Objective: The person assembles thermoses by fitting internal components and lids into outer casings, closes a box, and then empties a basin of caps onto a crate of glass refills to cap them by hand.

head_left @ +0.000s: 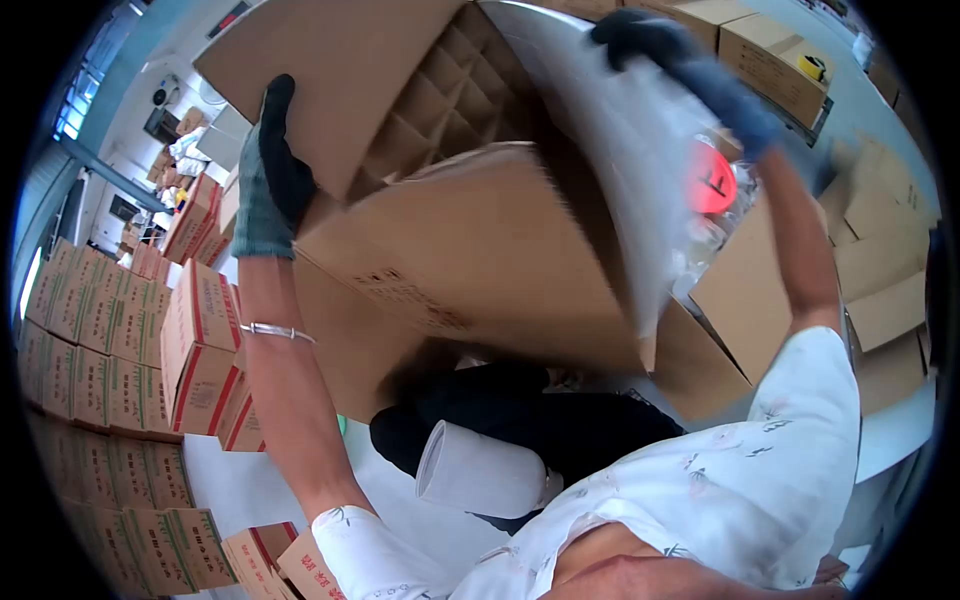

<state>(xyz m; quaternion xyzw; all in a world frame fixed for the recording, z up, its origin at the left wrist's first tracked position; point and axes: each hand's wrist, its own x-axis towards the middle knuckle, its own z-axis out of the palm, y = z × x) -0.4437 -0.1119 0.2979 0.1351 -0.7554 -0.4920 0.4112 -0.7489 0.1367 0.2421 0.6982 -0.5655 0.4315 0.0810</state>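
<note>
A large cardboard box (pixel 450 240) is tilted in front of me, with its flaps spread. Inside it a grid of cardboard dividers (pixel 440 105) shows. My left hand (pixel 275 165), in a grey-green glove with dark palm and fingers, grips the box at its left corner, thumb up along a raised flap (pixel 320 60). My right hand (pixel 655 50), also gloved, is smeared by motion at the top of a pale, shiny flap or sheet (pixel 610 150); whether its fingers close on it is unclear. A white cylinder (pixel 485 470) lies at my lap.
Beyond my right forearm are a red round piece (pixel 712 178) and clear, glassy items (pixel 700 240). A yellow tape roll (pixel 812 67) sits on a closed carton (pixel 770 75). Flattened cardboard (pixel 885 240) leans at right. Stacked cartons (pixel 95 350) and red-striped boxes (pixel 200 340) stand left.
</note>
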